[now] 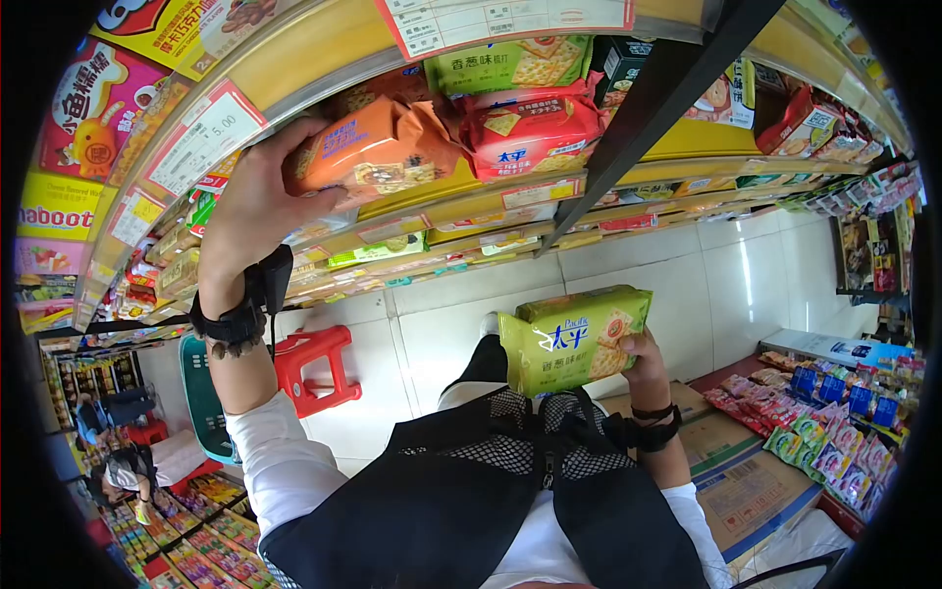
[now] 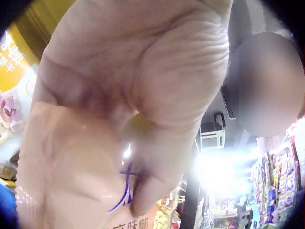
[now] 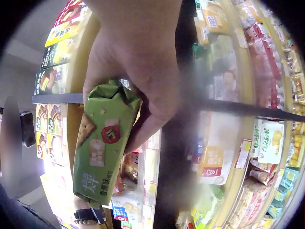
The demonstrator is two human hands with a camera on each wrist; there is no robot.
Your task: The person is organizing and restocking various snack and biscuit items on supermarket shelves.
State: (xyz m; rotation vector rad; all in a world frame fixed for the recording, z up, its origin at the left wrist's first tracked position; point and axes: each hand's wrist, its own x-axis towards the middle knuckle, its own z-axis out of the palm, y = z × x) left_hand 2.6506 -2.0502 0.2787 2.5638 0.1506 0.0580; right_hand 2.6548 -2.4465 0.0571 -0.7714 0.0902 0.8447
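My left hand grips an orange cracker packet at the shelf, thumb on its near face and fingers round its left end. In the left wrist view the orange packet lies against the palm, purple print beside the thumb. A red cracker packet stands just right of it on the shelf. Low in front of my body, my right hand holds a green cracker packet by its right end. The right wrist view shows that green packet end-on under the right hand.
A black shelf upright stands right of the red packet. On the floor are a red stool and a green basket. Cardboard boxes lie at lower right beside hanging snack packs. Another person is at far left.
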